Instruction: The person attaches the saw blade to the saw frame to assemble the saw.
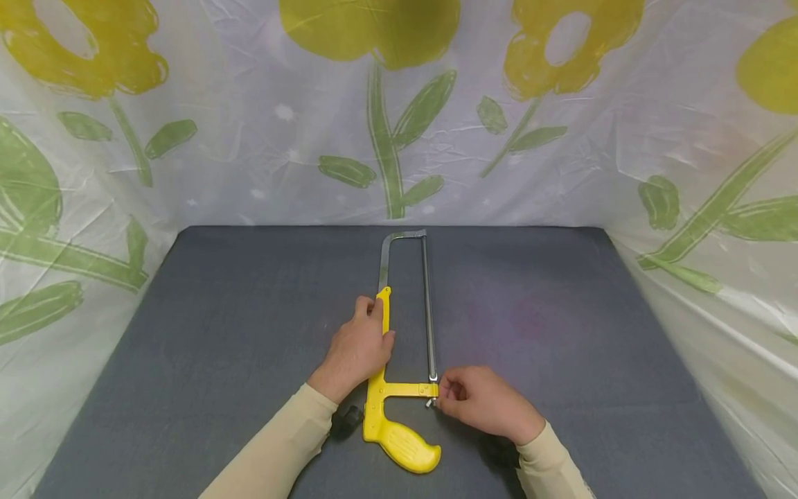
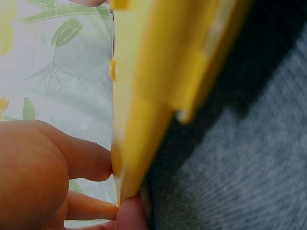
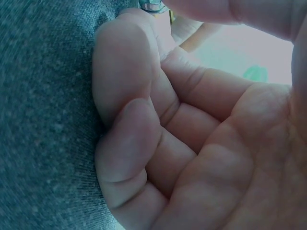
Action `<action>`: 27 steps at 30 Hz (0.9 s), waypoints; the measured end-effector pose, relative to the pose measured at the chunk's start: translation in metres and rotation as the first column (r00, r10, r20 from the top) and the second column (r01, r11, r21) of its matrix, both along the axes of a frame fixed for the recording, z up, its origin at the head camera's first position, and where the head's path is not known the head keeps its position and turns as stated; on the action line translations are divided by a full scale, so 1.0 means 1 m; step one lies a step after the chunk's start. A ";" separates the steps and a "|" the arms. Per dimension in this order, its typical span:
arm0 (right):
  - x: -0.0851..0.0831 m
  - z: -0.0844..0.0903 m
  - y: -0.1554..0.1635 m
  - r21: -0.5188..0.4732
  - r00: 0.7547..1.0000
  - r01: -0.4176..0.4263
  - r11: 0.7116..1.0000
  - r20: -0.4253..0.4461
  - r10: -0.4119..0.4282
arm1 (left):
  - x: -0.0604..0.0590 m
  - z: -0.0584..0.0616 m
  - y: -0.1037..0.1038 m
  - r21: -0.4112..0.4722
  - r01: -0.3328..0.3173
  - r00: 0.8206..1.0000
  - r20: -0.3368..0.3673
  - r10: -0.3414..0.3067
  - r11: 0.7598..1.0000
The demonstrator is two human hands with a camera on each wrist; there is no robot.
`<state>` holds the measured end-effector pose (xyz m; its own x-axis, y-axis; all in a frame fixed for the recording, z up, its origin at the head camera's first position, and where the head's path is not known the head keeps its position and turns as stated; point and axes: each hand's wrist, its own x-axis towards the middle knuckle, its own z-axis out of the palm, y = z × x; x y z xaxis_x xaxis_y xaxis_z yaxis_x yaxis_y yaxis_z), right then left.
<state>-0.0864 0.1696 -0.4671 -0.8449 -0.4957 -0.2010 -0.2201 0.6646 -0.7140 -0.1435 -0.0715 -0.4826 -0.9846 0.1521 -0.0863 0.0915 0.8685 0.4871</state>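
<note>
Grey table [image 1: 561, 312] bears a yellow-handled hacksaw [image 1: 399, 409], left hand [image 1: 355, 350] gripping its frame, right hand [image 1: 480, 402] pinching its screw [image 1: 429, 402].

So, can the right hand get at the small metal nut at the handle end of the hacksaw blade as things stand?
Probably yes: the right hand already has its fingertips at the nut, with nothing between them, while the left hand holds the hacksaw frame flat on the grey table.

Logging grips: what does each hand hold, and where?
Left hand grips the hacksaw by its yellow frame arm; right hand pinches its blade-tension screw.
</note>
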 end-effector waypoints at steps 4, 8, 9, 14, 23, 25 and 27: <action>0.000 0.000 0.000 0.001 1.000 0.000 1.000 -0.002 0.000 | -0.001 0.000 0.000 0.000 -0.004 1.000 0.004 0.004 1.000; -0.001 0.000 0.000 0.006 1.000 0.001 1.000 0.009 -0.001 | -0.001 0.001 0.000 -0.001 -0.005 1.000 0.004 0.005 1.000; -0.001 0.000 0.000 0.007 1.000 0.002 1.000 0.010 -0.002 | -0.001 0.001 0.000 -0.003 -0.005 1.000 0.005 0.005 1.000; -0.001 -0.002 0.000 0.010 1.000 0.005 1.000 -0.001 -0.005 | 0.000 0.001 0.001 -0.002 -0.003 1.000 0.010 0.003 1.000; 0.000 -0.002 0.000 0.010 1.000 0.012 1.000 -0.015 -0.011 | 0.000 0.000 0.000 0.008 -0.001 1.000 0.000 0.001 1.000; 0.000 -0.001 -0.001 0.009 1.000 0.012 1.000 -0.015 -0.012 | 0.000 0.000 0.000 0.012 -0.003 1.000 0.002 0.003 1.000; 0.000 -0.002 -0.001 0.008 1.000 0.011 1.000 -0.017 -0.011 | 0.000 0.000 0.000 0.014 -0.003 1.000 0.003 0.003 1.000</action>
